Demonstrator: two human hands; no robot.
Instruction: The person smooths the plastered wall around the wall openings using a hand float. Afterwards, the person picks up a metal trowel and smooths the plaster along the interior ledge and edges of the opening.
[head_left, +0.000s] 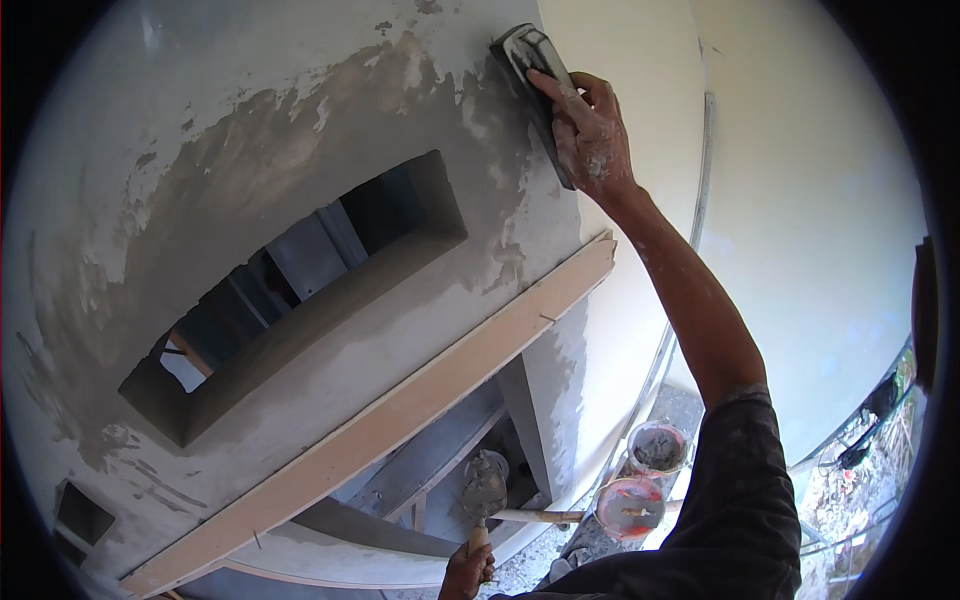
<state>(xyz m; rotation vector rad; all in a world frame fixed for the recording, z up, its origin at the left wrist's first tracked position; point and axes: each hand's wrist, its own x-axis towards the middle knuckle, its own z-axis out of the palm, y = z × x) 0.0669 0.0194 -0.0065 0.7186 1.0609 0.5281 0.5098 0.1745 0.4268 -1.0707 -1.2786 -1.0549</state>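
Observation:
My right hand (594, 142), streaked with pale plaster, is raised at the upper middle with its fingers wrapped around a plastering float (527, 48). The float's long, dark face lies against the wall (400, 120), close to a corner where a cream-coloured wall begins. Patches of wet grey plaster spread over the surface beside it. Low in the picture, my left hand (466, 574) grips the wooden handle of a trowel (478, 540). Grey mortar (485, 485) sits on the trowel's blade, which is held in front of a lower opening.
A long slot-shaped opening (330, 290) cuts through the plastered wall. Below it, a wooden board (400, 402) runs diagonally, with nails sticking out. Two buckets, an upper one (686, 452) and a lower one (603, 503), stand at the lower right. A thin strip (707, 150) edges the cream wall (640, 60).

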